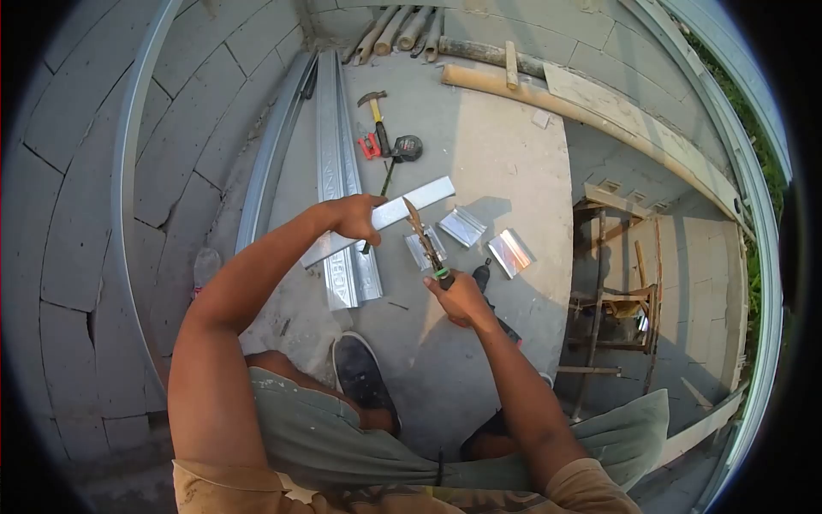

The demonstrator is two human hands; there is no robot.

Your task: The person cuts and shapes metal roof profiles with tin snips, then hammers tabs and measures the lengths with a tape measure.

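Left hand (pixel 358 216): clenched on a flat metal strip (pixel 390 216), gripping it near the middle and holding it level above the concrete floor (pixel 505 163); the strip runs from lower left to upper right.

Right hand (pixel 460 297): clenched on the handles of tin snips (pixel 425 242); a green band shows on the handle at the fist. The blades point up and away, their tip touching or just beside the strip's lower edge, right of the left hand.

Cut metal pieces, three: one (pixel 423 248) directly behind the snips, one (pixel 463 226) just right of it, one (pixel 511 253) further right, all lying on the floor, near one another but apart.

Metal channel sections (pixel 342 171): long, lying side by side on the floor left of the hands, passing under the strip.

Claw hammer (pixel 376 116): on the floor beyond the strip, head away from the person.

Red hand tool (pixel 369 146): just left of the hammer handle; exact type cannot be told.

Tape measure (pixel 407 147): just right of the hammer handle.

Wooden poles (pixel 402 30): stacked at the far wall.

Shoe (pixel 360 368): the person's own, on the floor below the hands.
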